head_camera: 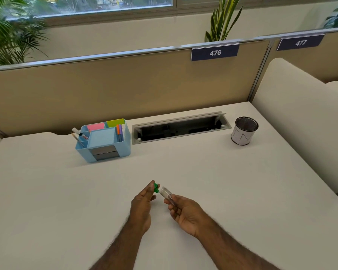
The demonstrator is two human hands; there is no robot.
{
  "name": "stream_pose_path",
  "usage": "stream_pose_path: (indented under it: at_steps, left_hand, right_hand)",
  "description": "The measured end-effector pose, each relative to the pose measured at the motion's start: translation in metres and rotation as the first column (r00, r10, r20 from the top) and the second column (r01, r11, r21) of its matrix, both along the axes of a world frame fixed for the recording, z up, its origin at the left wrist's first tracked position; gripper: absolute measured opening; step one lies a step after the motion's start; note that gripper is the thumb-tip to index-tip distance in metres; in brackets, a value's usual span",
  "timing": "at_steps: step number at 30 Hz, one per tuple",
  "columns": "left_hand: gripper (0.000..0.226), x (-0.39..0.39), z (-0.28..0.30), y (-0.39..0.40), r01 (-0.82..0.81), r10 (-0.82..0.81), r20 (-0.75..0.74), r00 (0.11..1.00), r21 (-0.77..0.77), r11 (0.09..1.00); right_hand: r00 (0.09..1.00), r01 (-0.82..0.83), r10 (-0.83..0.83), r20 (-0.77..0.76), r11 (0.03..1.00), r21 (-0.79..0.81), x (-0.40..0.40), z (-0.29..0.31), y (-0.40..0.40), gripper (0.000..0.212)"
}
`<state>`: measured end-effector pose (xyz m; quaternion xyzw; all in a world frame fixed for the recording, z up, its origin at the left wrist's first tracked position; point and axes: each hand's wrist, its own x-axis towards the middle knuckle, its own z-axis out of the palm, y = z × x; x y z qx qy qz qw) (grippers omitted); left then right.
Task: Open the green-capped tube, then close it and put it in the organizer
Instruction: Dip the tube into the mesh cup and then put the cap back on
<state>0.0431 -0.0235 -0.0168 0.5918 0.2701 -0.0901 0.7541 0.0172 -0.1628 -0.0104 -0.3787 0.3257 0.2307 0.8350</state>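
Note:
A clear tube (166, 194) lies tilted in my right hand (183, 213), held between thumb and fingers above the white desk (242, 182). Its green cap (156, 188) is pinched in the fingertips of my left hand (142, 203), right at the tube's open end; I cannot tell whether the cap is seated on the tube or just off it. The light blue organizer (103, 141) stands at the back left of the desk, well beyond both hands, with sticky notes, markers and pens in its compartments.
A grey cable tray (180, 126) with its lid up is set into the desk behind the hands. A mesh cup (244, 130) with a white paper wrap stands at the back right. A tan partition runs along the desk's far edge.

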Motion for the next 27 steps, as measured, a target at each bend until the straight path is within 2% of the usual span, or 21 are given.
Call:
stream_pose_path:
  at_steps: [12,20,23,27]
  left_hand:
    - [0.033,-0.002,0.000,-0.001,-0.005,0.005,0.001,1.000,0.005,1.000]
    - [0.019,-0.005,0.000,-0.003,0.057,-0.057,0.024,0.998,0.006,0.998]
    - [0.016,-0.006,0.000,-0.003,0.052,-0.052,0.011,0.999,0.024,0.998]
    - [0.016,-0.006,0.002,-0.003,0.059,-0.059,0.011,0.998,0.059,0.997]
  right_hand:
    - [0.999,-0.041,0.042,0.022,0.998,-0.038,-0.001,0.006,0.003,0.018]
    - [0.998,-0.006,0.010,0.065,0.998,-0.064,0.002,0.008,0.010,0.018]
    - [0.994,-0.006,0.021,0.110,0.991,-0.134,0.002,0.006,0.012,0.016]
    - [0.976,0.006,0.070,0.207,0.939,-0.343,-0.001,0.001,0.018,0.025]
